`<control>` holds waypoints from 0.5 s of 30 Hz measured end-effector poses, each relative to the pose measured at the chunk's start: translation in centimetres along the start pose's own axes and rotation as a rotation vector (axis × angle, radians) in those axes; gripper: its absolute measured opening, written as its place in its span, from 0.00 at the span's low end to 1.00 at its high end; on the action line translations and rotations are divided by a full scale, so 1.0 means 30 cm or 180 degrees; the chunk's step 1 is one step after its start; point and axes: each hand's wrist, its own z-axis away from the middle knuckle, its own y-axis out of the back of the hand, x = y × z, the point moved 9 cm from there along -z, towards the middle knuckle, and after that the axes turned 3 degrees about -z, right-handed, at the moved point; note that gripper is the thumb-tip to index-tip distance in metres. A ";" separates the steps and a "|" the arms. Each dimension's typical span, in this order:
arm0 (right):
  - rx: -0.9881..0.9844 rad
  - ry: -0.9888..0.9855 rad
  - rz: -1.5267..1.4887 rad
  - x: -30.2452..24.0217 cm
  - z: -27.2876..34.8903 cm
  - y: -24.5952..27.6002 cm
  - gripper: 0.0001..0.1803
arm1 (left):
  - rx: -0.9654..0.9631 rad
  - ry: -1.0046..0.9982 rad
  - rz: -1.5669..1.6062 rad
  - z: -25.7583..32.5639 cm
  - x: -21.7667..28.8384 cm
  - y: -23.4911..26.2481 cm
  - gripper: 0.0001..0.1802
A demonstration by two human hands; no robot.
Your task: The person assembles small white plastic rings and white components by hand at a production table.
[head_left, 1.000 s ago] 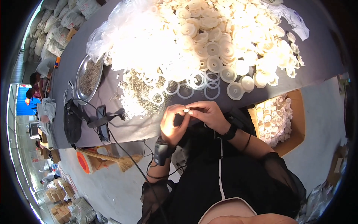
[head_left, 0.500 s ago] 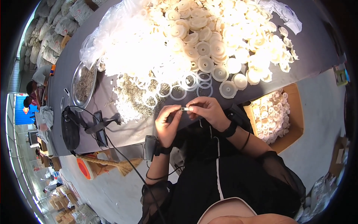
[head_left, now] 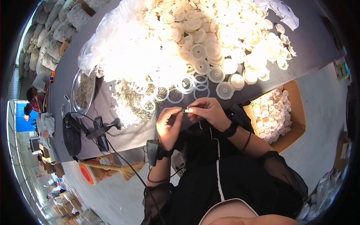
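My left hand point(head_left: 168, 127) and my right hand point(head_left: 208, 112) meet at the near edge of a dark grey table point(head_left: 315, 48). Between their fingertips they pinch one small pale part point(head_left: 186, 110) with a dark middle. A black wrist device sits on each forearm. Just beyond the hands lie several loose white rings point(head_left: 176, 98) and a heap of tiny white pieces point(head_left: 129, 107). Farther back a big pile of white round plastic discs point(head_left: 210, 41) covers the table.
A cardboard box point(head_left: 296, 112) filled with white discs stands on the floor at my right. A metal tray point(head_left: 83, 90) of small bits, a black pouch point(head_left: 71, 135) and cables lie at the left. A broom point(head_left: 112, 168) lies below the table. Other people sit far left.
Both hands have stayed together at the table edge, fingertips working the small part; the view has shifted slightly.
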 end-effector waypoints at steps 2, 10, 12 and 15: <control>0.0063 -0.0061 0.0002 -0.001 0.002 0.007 0.07 | -0.0040 0.0029 0.0033 -0.002 -0.007 -0.009 0.09; 0.0076 -0.0052 -0.0044 -0.007 0.006 0.011 0.07 | -0.0186 0.0116 0.0053 -0.018 -0.021 -0.041 0.09; 0.0091 0.0017 -0.0068 -0.015 0.005 0.016 0.07 | -0.0207 0.0486 0.0616 -0.014 -0.069 -0.048 0.09; 0.0176 0.0001 -0.0121 -0.013 0.004 0.034 0.07 | -0.0297 0.0417 0.0582 -0.018 -0.054 -0.059 0.09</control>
